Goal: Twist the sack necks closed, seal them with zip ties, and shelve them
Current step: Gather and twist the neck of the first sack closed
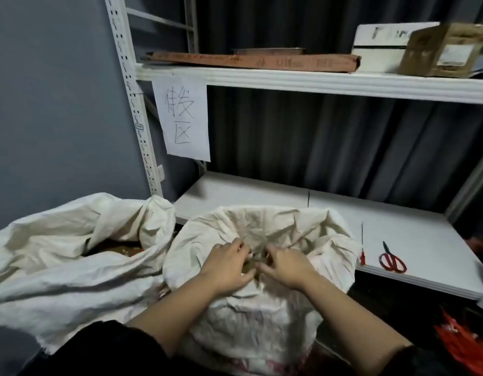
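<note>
Sack neck (255, 256) (bunched) between both hands.

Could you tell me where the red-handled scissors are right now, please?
In the head view the red-handled scissors lie on the lower white shelf, right of the sack, just beside a red zip tie near the shelf's front edge.
</note>
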`<act>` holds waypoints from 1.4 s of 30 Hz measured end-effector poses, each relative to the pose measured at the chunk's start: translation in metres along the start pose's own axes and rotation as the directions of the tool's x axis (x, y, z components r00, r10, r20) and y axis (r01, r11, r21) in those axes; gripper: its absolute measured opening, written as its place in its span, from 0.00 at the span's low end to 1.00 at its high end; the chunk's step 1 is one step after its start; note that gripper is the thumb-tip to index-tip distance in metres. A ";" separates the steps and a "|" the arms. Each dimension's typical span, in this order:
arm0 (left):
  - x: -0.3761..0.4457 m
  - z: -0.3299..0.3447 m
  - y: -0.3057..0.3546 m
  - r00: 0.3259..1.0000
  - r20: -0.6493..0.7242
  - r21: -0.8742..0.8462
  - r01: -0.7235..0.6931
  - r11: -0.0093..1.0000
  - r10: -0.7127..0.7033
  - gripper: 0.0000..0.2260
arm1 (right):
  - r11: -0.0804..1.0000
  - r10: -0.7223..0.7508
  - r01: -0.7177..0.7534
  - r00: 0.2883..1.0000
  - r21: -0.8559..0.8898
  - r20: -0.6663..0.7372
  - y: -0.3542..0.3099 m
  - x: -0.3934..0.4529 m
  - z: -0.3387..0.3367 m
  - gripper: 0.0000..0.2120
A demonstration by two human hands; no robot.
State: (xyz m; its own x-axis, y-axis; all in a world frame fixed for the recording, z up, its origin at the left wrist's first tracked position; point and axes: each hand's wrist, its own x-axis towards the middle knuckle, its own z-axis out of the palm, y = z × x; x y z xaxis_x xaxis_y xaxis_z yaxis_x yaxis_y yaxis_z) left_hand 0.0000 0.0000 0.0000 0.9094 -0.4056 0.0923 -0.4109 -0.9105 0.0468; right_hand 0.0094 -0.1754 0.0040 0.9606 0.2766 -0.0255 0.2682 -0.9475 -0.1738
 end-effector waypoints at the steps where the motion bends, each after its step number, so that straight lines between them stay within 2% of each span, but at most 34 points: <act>1: -0.005 0.007 0.004 0.998 0.066 0.018 -0.011 1.000 0.010 0.26 | 1.000 -0.009 0.008 0.996 0.019 0.085 0.004 -0.007 0.008 0.30; 3: -0.010 0.024 0.006 0.983 0.180 0.085 -0.053 0.995 0.037 0.30 | 0.997 -0.080 0.074 0.979 0.039 0.188 0.010 -0.017 0.024 0.41; 5: -0.013 0.036 0.003 0.956 0.294 0.129 -0.049 0.990 0.009 0.32 | 0.986 -0.164 0.153 0.966 0.071 0.199 0.014 -0.022 0.035 0.43; 7: -0.013 0.042 -0.001 0.932 0.361 0.108 -0.013 0.994 -0.027 0.32 | 0.982 -0.185 0.176 0.969 0.066 0.162 0.019 -0.017 0.043 0.43; 8: -0.013 0.044 -0.004 0.929 0.369 0.086 0.002 0.996 -0.034 0.32 | 0.985 -0.173 0.169 0.977 0.040 0.126 0.019 -0.014 0.045 0.40; 10: -0.015 0.047 -0.008 0.922 0.386 0.041 0.026 0.999 -0.040 0.34 | 0.983 -0.163 0.164 0.986 -0.078 0.023 0.018 -0.009 0.051 0.25; 12: -0.017 0.045 -0.007 0.932 0.363 0.000 0.016 1.000 -0.015 0.40 | 0.976 -0.178 0.155 0.972 -0.152 -0.151 0.017 0.000 0.052 0.13; 13: -0.017 0.043 -0.005 0.944 0.330 -0.021 0.004 1.000 0.003 0.43 | 0.985 -0.160 0.142 0.960 -0.095 -0.228 0.017 0.005 0.050 0.09; 15: -0.014 0.039 -0.002 0.974 0.226 -0.047 -0.008 0.999 0.018 0.44 | 0.983 -0.106 0.145 0.950 0.115 -0.294 0.012 0.014 0.037 0.04; 17: -0.007 0.034 -0.001 0.992 0.123 -0.070 0.048 0.996 -0.039 0.36 | 0.935 -0.075 0.146 0.972 0.322 -0.223 0.006 0.023 0.020 0.05; 18: -0.003 0.030 -0.001 0.994 0.068 -0.097 0.097 0.991 -0.091 0.29 | 0.918 -0.099 0.173 0.971 0.358 -0.216 0.001 0.025 0.010 0.05; 20: 0.003 0.022 -0.007 0.978 0.011 -0.200 0.204 0.958 -0.206 0.16 | 0.920 -0.123 0.203 0.962 0.336 -0.244 -0.003 0.028 -0.001 0.06; 21: 0.005 0.019 -0.011 0.969 0.004 -0.270 0.238 0.933 -0.246 0.13 | 0.931 -0.102 0.193 0.952 0.309 -0.288 -0.002 0.028 -0.005 0.08; 22: 0.006 0.017 -0.016 0.961 -0.001 -0.355 0.257 0.899 -0.275 0.12 | 0.945 -0.059 0.174 0.923 0.276 -0.381 0.002 0.028 -0.005 0.09; 23: 0.006 0.016 -0.022 0.949 -0.006 -0.451 0.278 0.848 -0.315 0.11 | 0.958 0.019 0.129 0.864 0.258 -0.503 0.007 0.025 -0.007 0.11; 25: 0.007 0.016 -0.036 0.901 0.010 -0.654 0.335 0.679 -0.435 0.11 | 0.930 0.295 -0.029 0.651 0.366 -0.699 0.021 0.019 -0.010 0.14; 26: 0.008 0.017 -0.043 0.864 0.027 -0.733 0.359 0.578 -0.503 0.12 | 0.875 0.455 -0.122 0.536 0.468 -0.711 0.029 0.016 -0.012 0.16; 27: 0.009 0.017 -0.051 0.820 0.049 -0.790 0.381 0.480 -0.571 0.12 | 0.777 0.616 -0.213 0.451 0.592 -0.646 0.040 0.014 -0.010 0.19; 28: 0.010 0.018 -0.059 0.774 0.073 -0.828 0.399 0.394 -0.629 0.13 | 0.641 0.757 -0.299 0.401 0.707 -0.517 0.052 0.015 -0.007 0.22; 29: 0.010 0.017 -0.064 0.732 0.094 -0.850 0.412 0.328 -0.675 0.13 | 0.461 0.868 -0.372 0.380 0.806 -0.321 0.067 0.017 0.001 0.25; 30: 0.011 0.017 -0.068 0.699 0.105 -0.864 0.417 0.283 -0.707 0.13 | 0.248 0.920 -0.423 0.385 0.872 -0.075 0.079 0.019 0.009 0.29; 31: 0.012 0.017 -0.071 0.679 0.111 -0.871 0.417 0.257 -0.725 0.13 | 0.054 0.888 -0.453 0.429 0.890 0.165 0.089 0.019 0.020 0.33; 32: 0.012 0.016 -0.071 0.667 0.115 -0.876 0.418 0.242 -0.736 0.13 | -0.083 0.786 -0.492 0.502 0.866 0.361 0.093 0.016 0.031 0.36; 33: 0.014 0.015 -0.071 0.658 0.116 -0.879 0.417 0.232 -0.744 0.13 | -0.160 0.666 -0.541 0.559 0.826 0.495 0.093 0.011 0.041 0.39; 34: 0.015 0.014 -0.070 0.650 0.111 -0.884 0.411 0.225 -0.752 0.13 | -0.211 0.580 -0.586 0.569 0.782 0.583 0.088 0.006 0.047 0.41; 36: 0.017 0.011 -0.067 0.635 0.091 -0.889 0.399 0.225 -0.767 0.12 | -0.350 0.459 -0.613 0.546 0.708 0.701 0.073 -0.002 0.053 0.46; 40: 0.014 0.000 -0.066 0.616 0.077 -0.891 0.396 0.223 -0.784 0.15 | -0.462 0.336 -0.629 0.529 0.626 0.779 0.055 -0.003 0.062 0.49; 42: 0.010 -0.003 -0.070 0.615 0.055 -0.856 0.435 0.280 -0.787 0.17 | -0.506 0.325 -0.604 0.528 0.616 0.785 0.053 -0.003 0.065 0.51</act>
State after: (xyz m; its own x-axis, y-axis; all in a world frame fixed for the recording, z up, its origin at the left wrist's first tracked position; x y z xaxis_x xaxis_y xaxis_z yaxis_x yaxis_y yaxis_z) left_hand 0.0376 0.0600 0.0002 0.8859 0.4627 -0.0343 0.2243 -0.3624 0.9046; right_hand 0.0158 -0.2160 -0.0691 0.5377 -0.0358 -0.8423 -0.7606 0.4105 -0.5030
